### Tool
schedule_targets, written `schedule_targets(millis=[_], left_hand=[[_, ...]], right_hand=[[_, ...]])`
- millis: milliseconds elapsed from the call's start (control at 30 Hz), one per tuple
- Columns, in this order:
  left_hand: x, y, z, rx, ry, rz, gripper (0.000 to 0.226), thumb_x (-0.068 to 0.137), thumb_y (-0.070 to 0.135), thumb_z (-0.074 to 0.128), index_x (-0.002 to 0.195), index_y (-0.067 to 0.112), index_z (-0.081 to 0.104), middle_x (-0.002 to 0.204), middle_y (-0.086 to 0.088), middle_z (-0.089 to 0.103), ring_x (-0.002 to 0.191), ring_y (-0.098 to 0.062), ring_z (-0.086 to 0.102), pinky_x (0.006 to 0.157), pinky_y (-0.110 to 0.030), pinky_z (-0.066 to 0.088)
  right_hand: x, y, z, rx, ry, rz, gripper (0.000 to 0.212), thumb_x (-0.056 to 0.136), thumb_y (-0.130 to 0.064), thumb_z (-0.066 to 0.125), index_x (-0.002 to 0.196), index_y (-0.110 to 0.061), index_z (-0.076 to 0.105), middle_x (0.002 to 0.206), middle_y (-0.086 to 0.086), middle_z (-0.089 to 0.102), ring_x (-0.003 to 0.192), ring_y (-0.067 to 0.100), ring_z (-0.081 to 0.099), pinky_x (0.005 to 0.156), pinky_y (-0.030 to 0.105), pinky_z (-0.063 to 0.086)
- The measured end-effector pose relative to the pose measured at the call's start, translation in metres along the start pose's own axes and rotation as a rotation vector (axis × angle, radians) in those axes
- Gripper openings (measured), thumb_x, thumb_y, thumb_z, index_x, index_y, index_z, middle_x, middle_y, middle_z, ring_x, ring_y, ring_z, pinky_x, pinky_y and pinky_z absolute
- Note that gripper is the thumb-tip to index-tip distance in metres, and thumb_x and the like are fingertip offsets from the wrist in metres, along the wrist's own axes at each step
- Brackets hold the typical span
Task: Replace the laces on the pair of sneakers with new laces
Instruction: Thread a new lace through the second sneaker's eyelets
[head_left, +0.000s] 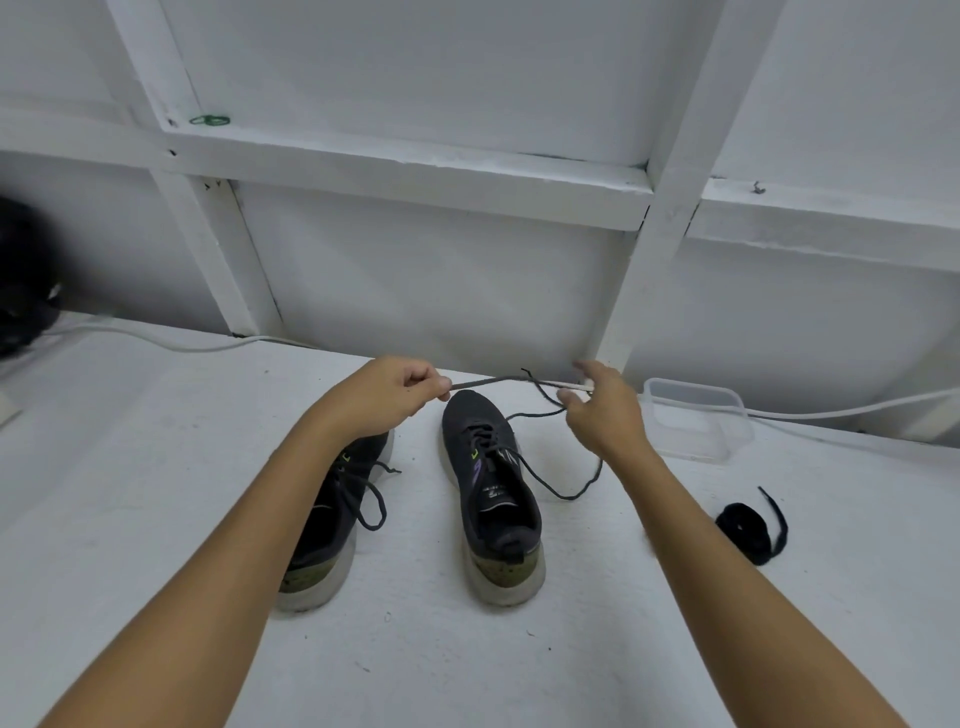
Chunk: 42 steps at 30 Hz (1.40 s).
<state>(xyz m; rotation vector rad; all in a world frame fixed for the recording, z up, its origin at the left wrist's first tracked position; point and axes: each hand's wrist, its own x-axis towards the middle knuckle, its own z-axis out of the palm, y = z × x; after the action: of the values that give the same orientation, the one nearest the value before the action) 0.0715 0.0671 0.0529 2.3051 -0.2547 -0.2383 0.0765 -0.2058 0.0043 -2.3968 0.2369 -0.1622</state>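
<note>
Two dark grey sneakers with pale soles stand toe-away on the white surface: the left sneaker (332, 519), partly under my left forearm, and the right sneaker (493, 493). A dark lace (498, 382) runs from the right sneaker's eyelets up between my hands. My left hand (387, 397) pinches one end of it above the toe. My right hand (602, 410) has fingers spread beside the lace's other part; whether it grips the lace I cannot tell. A coiled black lace (745, 530) lies to the right.
A clear plastic container (696, 421) sits at the back right by the white wall. A white cable (182, 340) runs along the wall's base. A dark object (21, 280) is at the far left edge.
</note>
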Motion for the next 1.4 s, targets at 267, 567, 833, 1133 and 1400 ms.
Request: schedule_targets(millis=[267, 567, 833, 1133, 1400], left_hand=[[0.003, 0.019, 0.018, -0.017, -0.030, 0.067, 0.025, 0.101, 0.041, 0.054, 0.088, 0.029, 0.071, 0.057, 0.014, 0.049, 0.049, -0.001, 0.040, 0.055, -0.020, 0.034], [-0.013, -0.012, 0.032, -0.121, -0.157, -0.108, 0.025, 0.099, 0.006, 0.052, 0.114, 0.019, 0.066, 0.093, 0.004, 0.076, 0.082, -0.007, 0.071, 0.067, -0.023, 0.054], [-0.021, -0.014, 0.067, -0.518, 0.208, -0.283, 0.012, 0.102, 0.015, 0.054, 0.101, 0.019, 0.065, 0.088, -0.007, 0.076, 0.070, -0.010, 0.074, 0.064, -0.021, 0.055], [-0.031, -0.020, 0.085, -0.781, 0.312, -0.275, 0.013, 0.097, 0.014, 0.063, 0.111, 0.016, 0.063, 0.084, -0.001, 0.075, 0.077, -0.009, 0.073, 0.068, -0.021, 0.055], [-0.038, -0.023, 0.100, -0.807, 0.300, -0.260, 0.016, 0.091, 0.002, 0.069, 0.097, 0.015, 0.072, 0.090, 0.002, 0.077, 0.079, 0.000, 0.068, 0.064, -0.010, 0.049]], right_hand=[[-0.010, -0.033, 0.016, 0.025, -0.177, -0.435, 0.011, 0.096, -0.025, 0.067, 0.100, -0.025, 0.077, 0.080, -0.016, 0.067, 0.071, 0.010, 0.058, 0.075, 0.036, 0.051], [-0.008, -0.023, 0.017, -0.088, -0.023, -0.098, 0.029, 0.097, -0.033, 0.063, 0.124, -0.027, 0.069, 0.119, -0.001, 0.070, 0.110, 0.024, 0.062, 0.082, 0.033, 0.047], [-0.055, -0.016, 0.025, -0.001, -0.330, -0.390, 0.020, 0.088, -0.018, 0.066, 0.100, -0.033, 0.070, 0.112, -0.009, 0.058, 0.088, 0.011, 0.063, 0.081, 0.028, 0.051], [-0.059, -0.012, 0.030, -0.050, -0.362, -0.405, 0.023, 0.083, -0.017, 0.065, 0.094, -0.029, 0.082, 0.095, -0.017, 0.062, 0.082, 0.005, 0.060, 0.078, 0.024, 0.051], [-0.062, -0.003, 0.044, -0.085, -0.225, -0.334, 0.014, 0.085, -0.022, 0.076, 0.098, -0.023, 0.070, 0.085, -0.005, 0.065, 0.079, 0.016, 0.059, 0.073, 0.027, 0.045]])
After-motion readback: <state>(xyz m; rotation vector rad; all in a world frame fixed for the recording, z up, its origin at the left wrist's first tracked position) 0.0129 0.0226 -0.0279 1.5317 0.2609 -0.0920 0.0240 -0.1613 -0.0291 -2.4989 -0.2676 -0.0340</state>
